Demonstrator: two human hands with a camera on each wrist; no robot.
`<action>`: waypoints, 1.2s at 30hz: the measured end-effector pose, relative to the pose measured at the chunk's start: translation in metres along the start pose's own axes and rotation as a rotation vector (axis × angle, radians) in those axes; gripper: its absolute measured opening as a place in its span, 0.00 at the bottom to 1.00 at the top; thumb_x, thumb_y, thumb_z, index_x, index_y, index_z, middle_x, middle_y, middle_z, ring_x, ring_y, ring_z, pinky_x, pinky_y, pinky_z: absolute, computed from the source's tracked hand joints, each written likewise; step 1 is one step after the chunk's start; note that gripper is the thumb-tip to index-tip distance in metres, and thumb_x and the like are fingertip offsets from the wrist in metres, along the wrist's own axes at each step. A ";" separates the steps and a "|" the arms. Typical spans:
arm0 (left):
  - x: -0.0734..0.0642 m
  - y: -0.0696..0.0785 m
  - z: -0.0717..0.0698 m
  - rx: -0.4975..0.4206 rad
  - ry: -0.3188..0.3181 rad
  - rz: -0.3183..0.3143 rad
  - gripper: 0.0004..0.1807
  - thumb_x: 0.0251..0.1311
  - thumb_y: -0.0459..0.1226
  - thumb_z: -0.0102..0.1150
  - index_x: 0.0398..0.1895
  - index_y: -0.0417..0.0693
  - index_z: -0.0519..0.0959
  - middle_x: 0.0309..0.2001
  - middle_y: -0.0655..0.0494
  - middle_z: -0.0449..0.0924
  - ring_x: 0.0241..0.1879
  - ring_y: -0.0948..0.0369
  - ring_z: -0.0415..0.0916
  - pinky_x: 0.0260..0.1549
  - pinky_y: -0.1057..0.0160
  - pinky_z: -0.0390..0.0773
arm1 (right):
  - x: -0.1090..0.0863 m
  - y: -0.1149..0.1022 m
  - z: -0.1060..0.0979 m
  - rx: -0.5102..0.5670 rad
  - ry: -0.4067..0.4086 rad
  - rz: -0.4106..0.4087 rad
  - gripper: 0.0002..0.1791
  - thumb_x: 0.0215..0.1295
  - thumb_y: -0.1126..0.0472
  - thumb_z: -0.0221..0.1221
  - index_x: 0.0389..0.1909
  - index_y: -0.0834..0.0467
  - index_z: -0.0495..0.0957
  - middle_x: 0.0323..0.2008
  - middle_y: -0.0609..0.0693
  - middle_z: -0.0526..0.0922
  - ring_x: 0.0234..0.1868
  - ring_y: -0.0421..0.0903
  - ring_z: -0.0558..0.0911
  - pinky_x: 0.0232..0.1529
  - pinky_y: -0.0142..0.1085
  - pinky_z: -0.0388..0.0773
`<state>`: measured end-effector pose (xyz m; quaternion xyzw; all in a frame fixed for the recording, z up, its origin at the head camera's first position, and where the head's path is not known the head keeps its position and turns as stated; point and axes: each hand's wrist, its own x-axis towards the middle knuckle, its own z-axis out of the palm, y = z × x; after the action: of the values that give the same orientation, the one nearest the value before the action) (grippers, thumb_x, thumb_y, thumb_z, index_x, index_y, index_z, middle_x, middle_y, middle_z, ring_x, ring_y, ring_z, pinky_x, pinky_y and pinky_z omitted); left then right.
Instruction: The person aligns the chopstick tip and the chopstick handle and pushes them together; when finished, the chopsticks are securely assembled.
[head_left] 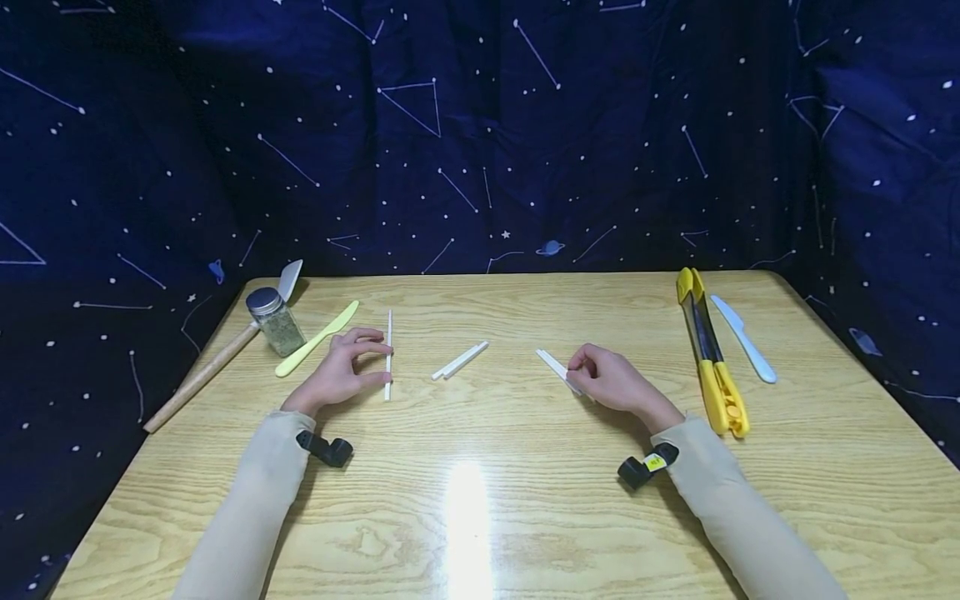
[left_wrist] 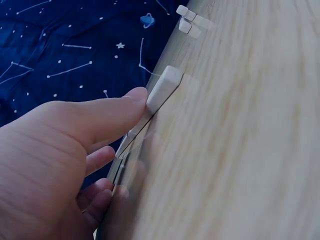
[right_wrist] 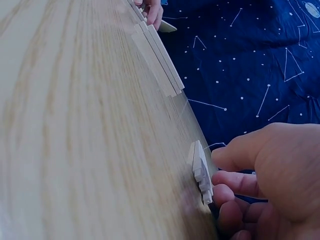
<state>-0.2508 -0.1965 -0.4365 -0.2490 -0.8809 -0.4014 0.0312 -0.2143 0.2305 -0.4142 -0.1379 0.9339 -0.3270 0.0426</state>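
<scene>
On the left, my left hand (head_left: 348,367) has its thumb and bent fingers at a thin white stick (head_left: 388,390) that lies front to back on the table. In the left wrist view the thumb rests against this square-ended stick (left_wrist: 166,86), and the other fingertips are near its far part. My right hand (head_left: 611,382) is curled at a slanted group of white sticks (head_left: 553,364), thumb and forefinger close together over their near end. Seen from the right wrist, these sticks (right_wrist: 200,167) have stepped ends. Between the hands lie two white sticks (head_left: 461,360) side by side.
Left of the hands are a yellow knife (head_left: 318,340), a glass jar of dried herbs (head_left: 277,323) and a wooden-handled spatula (head_left: 210,373). Yellow-and-black tongs (head_left: 708,350) and a light blue knife (head_left: 745,340) lie to the right. A starry curtain (head_left: 480,150) hangs behind the table.
</scene>
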 end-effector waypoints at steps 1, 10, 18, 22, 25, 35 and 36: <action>0.000 0.000 0.000 0.005 -0.004 -0.014 0.22 0.48 0.34 0.72 0.49 0.37 0.81 0.60 0.36 0.67 0.55 0.42 0.56 0.48 0.55 0.57 | 0.000 0.000 0.000 0.001 0.001 -0.002 0.09 0.64 0.62 0.56 0.41 0.64 0.74 0.25 0.49 0.72 0.24 0.42 0.69 0.24 0.31 0.66; -0.002 0.003 -0.002 0.046 -0.057 -0.061 0.22 0.57 0.35 0.65 0.55 0.39 0.78 0.59 0.34 0.64 0.54 0.43 0.52 0.47 0.53 0.57 | 0.000 0.000 0.002 -0.056 0.037 -0.019 0.05 0.61 0.64 0.58 0.32 0.63 0.78 0.23 0.48 0.73 0.25 0.41 0.69 0.27 0.31 0.65; -0.002 0.003 -0.003 -0.011 -0.063 -0.119 0.20 0.63 0.35 0.59 0.57 0.40 0.76 0.60 0.37 0.63 0.54 0.46 0.52 0.46 0.55 0.60 | -0.002 -0.008 0.004 -0.123 0.062 0.008 0.06 0.61 0.62 0.58 0.32 0.62 0.78 0.21 0.48 0.74 0.23 0.41 0.69 0.26 0.31 0.65; -0.001 0.001 -0.002 -0.041 -0.027 -0.156 0.19 0.63 0.35 0.59 0.57 0.40 0.76 0.57 0.38 0.65 0.52 0.48 0.53 0.47 0.56 0.62 | -0.004 -0.011 0.006 -0.165 0.079 -0.018 0.05 0.60 0.63 0.58 0.32 0.62 0.78 0.21 0.47 0.73 0.21 0.41 0.67 0.25 0.32 0.64; 0.000 0.001 0.000 -0.045 -0.001 -0.175 0.18 0.63 0.35 0.59 0.55 0.39 0.76 0.54 0.38 0.65 0.50 0.48 0.54 0.46 0.57 0.61 | -0.005 -0.012 0.007 -0.188 0.084 -0.023 0.06 0.60 0.63 0.58 0.33 0.62 0.78 0.20 0.47 0.73 0.21 0.41 0.67 0.24 0.33 0.64; 0.006 0.019 0.006 0.008 0.072 -0.055 0.10 0.60 0.31 0.60 0.43 0.37 0.80 0.33 0.46 0.72 0.38 0.52 0.61 0.40 0.58 0.59 | -0.003 -0.014 0.007 -0.202 0.089 0.010 0.08 0.60 0.60 0.60 0.34 0.63 0.78 0.22 0.48 0.75 0.22 0.42 0.69 0.25 0.33 0.65; 0.007 0.022 0.007 0.008 0.074 -0.048 0.09 0.60 0.31 0.60 0.43 0.36 0.80 0.33 0.46 0.72 0.37 0.52 0.62 0.40 0.58 0.60 | -0.003 -0.014 0.007 -0.203 0.090 0.009 0.08 0.60 0.61 0.60 0.33 0.63 0.78 0.22 0.48 0.75 0.22 0.42 0.69 0.25 0.33 0.65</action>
<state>-0.2457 -0.1764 -0.4247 -0.2126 -0.8864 -0.4075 0.0549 -0.2068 0.2163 -0.4110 -0.1224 0.9638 -0.2364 -0.0123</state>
